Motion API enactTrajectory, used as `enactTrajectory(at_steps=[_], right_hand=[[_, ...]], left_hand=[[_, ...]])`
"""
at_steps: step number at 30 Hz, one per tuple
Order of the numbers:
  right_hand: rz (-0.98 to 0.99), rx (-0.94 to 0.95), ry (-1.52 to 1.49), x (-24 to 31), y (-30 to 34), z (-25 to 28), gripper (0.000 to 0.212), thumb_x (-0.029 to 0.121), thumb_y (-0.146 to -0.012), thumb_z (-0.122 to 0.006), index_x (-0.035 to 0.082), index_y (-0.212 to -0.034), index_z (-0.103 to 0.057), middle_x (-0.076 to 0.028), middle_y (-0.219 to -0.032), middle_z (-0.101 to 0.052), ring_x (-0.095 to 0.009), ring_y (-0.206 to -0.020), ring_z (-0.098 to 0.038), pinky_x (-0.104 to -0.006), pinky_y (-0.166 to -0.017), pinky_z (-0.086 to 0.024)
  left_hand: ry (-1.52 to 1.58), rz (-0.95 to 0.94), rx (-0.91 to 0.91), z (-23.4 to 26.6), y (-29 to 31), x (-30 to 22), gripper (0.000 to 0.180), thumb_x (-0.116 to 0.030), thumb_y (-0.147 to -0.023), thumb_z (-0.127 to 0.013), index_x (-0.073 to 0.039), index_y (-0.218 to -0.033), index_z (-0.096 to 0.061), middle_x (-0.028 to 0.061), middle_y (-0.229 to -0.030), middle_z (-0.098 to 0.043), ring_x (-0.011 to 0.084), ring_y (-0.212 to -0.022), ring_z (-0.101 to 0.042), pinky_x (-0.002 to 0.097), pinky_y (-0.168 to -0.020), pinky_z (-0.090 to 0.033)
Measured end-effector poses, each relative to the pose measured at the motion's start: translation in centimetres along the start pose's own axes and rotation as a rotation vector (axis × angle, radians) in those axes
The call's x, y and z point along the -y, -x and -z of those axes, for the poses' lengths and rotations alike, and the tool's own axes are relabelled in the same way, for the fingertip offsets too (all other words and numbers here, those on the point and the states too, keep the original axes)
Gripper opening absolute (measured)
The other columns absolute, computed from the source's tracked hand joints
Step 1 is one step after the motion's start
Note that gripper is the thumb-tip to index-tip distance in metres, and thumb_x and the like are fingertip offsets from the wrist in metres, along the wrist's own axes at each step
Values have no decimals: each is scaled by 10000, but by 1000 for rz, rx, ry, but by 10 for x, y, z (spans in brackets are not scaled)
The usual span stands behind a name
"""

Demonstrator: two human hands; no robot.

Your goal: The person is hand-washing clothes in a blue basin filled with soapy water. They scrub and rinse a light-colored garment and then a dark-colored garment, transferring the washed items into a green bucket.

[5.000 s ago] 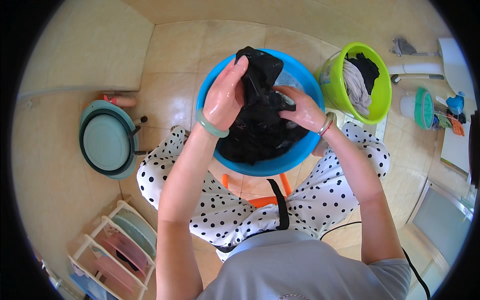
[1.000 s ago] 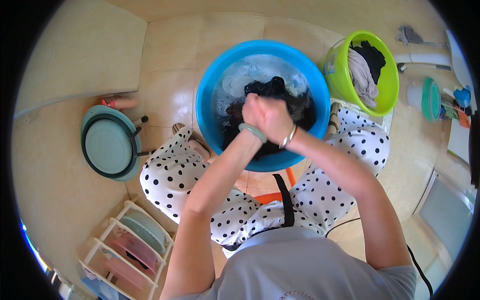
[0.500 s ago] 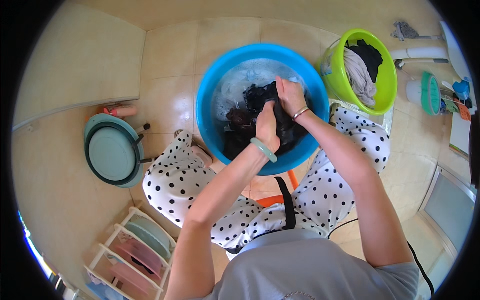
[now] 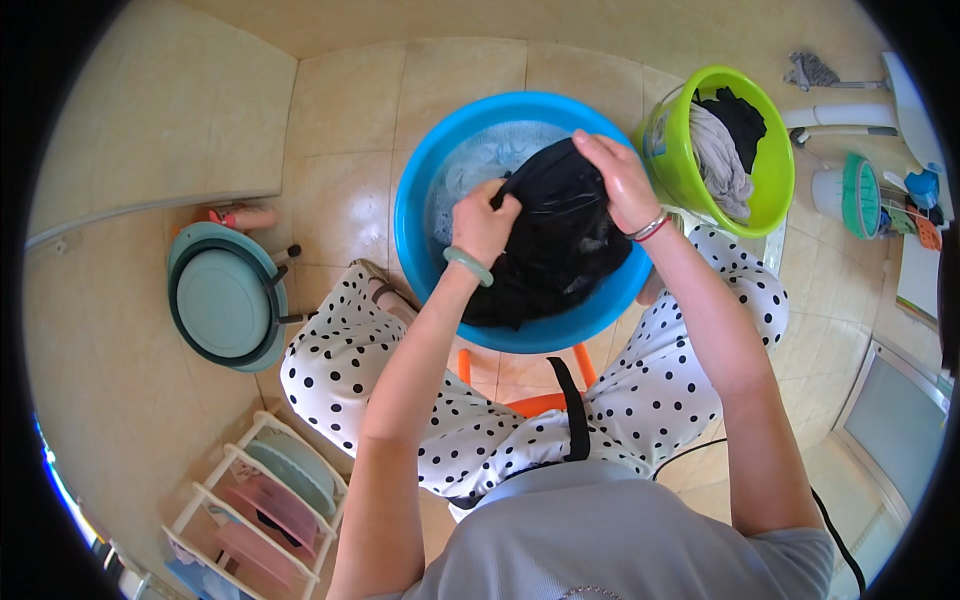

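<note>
I see a beige tiled floor (image 4: 340,120) carrying a blue basin (image 4: 420,190), a green bucket (image 4: 775,165), a teal basin (image 4: 222,300) and a white rack (image 4: 260,505).

Both hands, left (image 4: 483,224) and right (image 4: 617,180), gripping wet black garment (image 4: 555,240) over blue basin (image 4: 420,180).

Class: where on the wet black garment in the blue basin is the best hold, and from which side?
Probably the raised upper edge of the wet black garment, from above: it is bunched clear of the round blue plastic basin, where both hands grip.
</note>
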State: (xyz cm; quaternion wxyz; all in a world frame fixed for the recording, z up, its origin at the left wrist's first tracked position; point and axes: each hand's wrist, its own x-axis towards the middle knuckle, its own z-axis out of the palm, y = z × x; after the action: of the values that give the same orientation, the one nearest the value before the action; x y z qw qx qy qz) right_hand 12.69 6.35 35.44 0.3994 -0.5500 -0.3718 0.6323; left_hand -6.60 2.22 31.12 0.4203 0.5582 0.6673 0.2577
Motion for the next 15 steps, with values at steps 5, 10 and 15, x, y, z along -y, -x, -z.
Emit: enactTrajectory(at_steps=[5,10,15], right_hand=[[-13,-82,1,-8,-9,19,261,261,-937,-573,29,-1045,-626,-3,-991,-611,-77,-939,-511,-229,-855,-390],[552,115,486,-2,34,-33,216,189,-896,-593,47,-1057,-610,-145,-997,-639,-237,-901,-625,-319,-814,-483],[759,89,624,-27,41,-68,240,159,-878,-582,23,-683,-552,-172,-623,-543,-349,-543,-549,-403,-511,-459]], left_hand=[[1036,111,251,1,-12,2,435,-352,-930,-564,-1,-1187,-578,75,-1111,-638,200,-970,-601,320,-885,-451],[1184,494,71,0,-15,-5,536,-501,-958,-425,-34,-1191,-549,84,-1158,-606,211,-1055,-587,333,-910,-463],[1359,78,243,-56,14,25,322,-423,-956,-464,-126,-886,-567,-1,-874,-582,142,-857,-555,310,-762,-443]])
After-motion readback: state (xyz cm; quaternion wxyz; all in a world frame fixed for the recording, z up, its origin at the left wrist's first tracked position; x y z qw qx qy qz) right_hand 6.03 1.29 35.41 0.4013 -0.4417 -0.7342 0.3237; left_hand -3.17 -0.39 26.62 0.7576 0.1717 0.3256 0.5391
